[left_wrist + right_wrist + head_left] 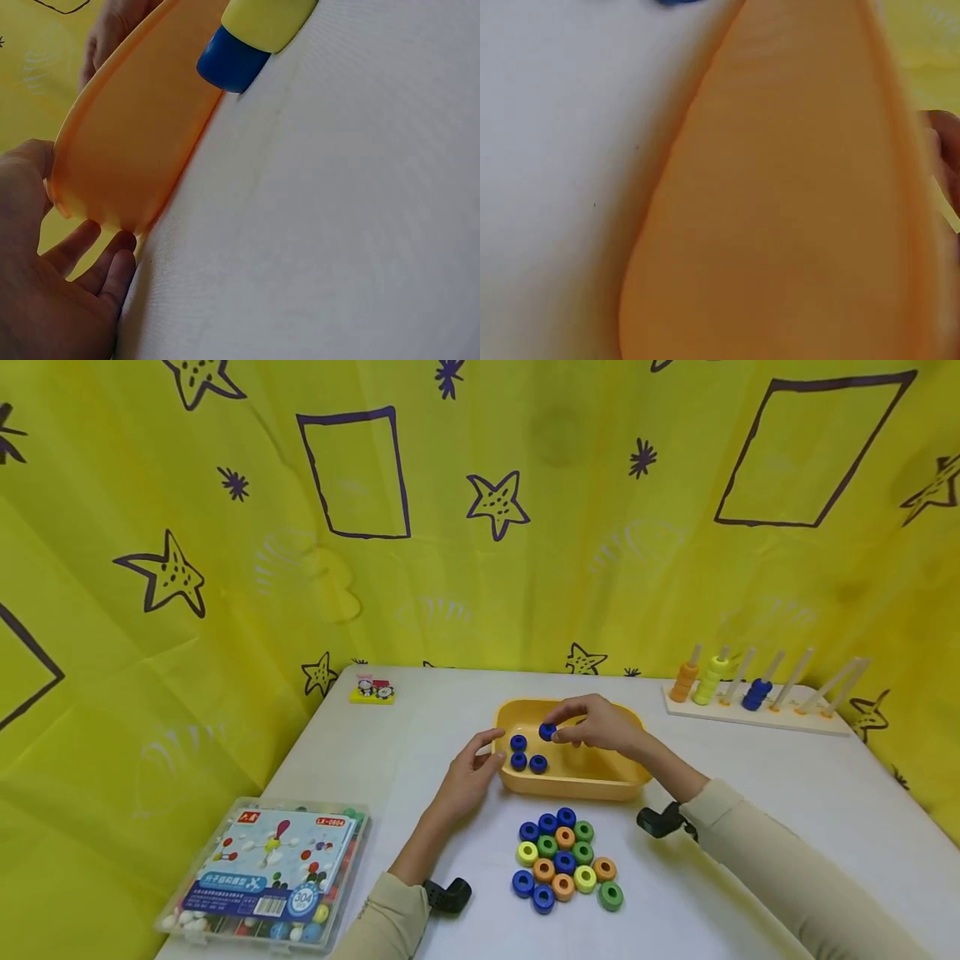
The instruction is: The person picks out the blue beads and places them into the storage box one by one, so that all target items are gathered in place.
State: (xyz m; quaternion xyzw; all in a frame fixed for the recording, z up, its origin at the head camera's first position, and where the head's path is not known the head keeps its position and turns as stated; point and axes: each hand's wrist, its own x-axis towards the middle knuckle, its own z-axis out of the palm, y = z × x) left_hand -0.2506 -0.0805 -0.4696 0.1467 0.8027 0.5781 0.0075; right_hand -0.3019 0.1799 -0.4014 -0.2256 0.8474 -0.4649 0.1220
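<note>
Inside the orange-yellow plastic tray (577, 788), the right hand (600, 727) pinches a blue ring bead (547, 732) between thumb and fingers. Below and left of it lie a few more blue beads (518, 761) on the tray floor. At the tray's left end, the left hand (467, 783) rests its loosely extended fingers against the rim and outer wall. The left wrist view shows its fingertips (91, 229) right at the tray's end wall. In the right wrist view, the tray wall (772, 187) fills most of the picture and hides the held bead.
In front of the tray lies a cluster of blue, green, orange and yellow beads (565, 862). A wooden peg stand (795, 720) with stacked beads is at the back right. A boxed molecule model set (262, 868) lies front left, and a small toy (372, 692) stands back left.
</note>
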